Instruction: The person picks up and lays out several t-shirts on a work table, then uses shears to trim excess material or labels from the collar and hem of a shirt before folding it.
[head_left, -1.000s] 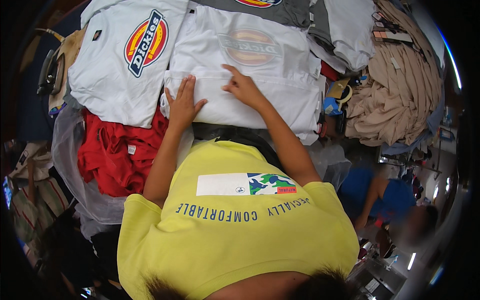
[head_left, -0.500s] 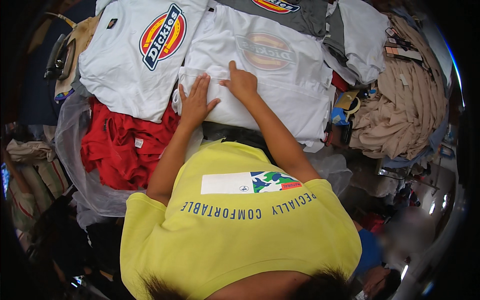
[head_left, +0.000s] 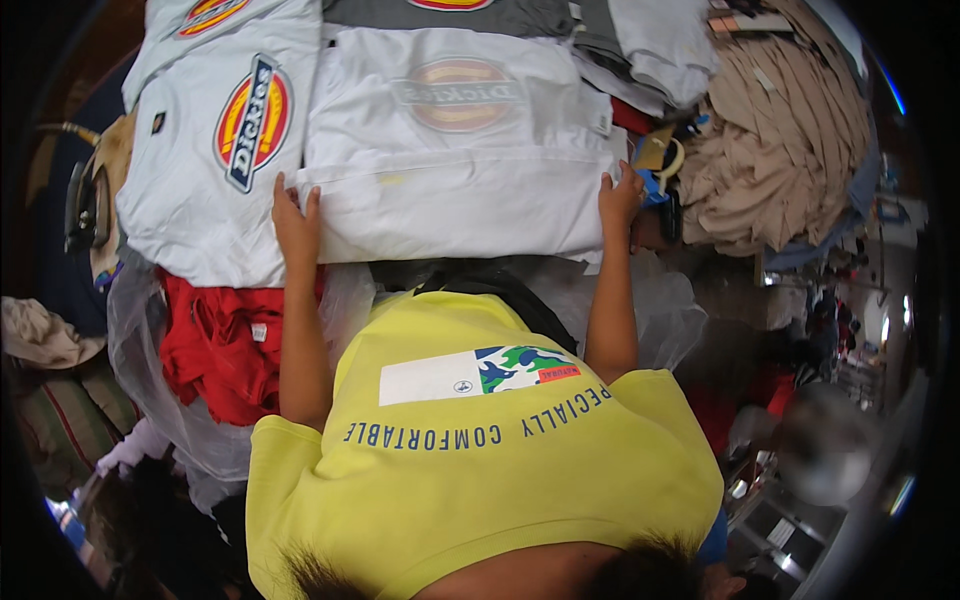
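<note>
A white T-shirt lies spread in front of me, with its lower part folded up into a wide band. Its round red-and-yellow print shows faintly through the cloth. My left hand is at the left side of the folded band, thumb and forefinger apart, next to another white T-shirt with a bright print. At the opposite side, my right hand has its thumb on the band and its fingers around the edge of the cloth.
Red garments sit in a clear plastic bag at the left. A heap of beige cloth is at the right, with a tape roll nearby. A dark grey garment lies at the back. An iron stands far left.
My hands have moved apart from the middle of the folded band to its left and right sides. The view has shifted, so the shirts appear further left.
</note>
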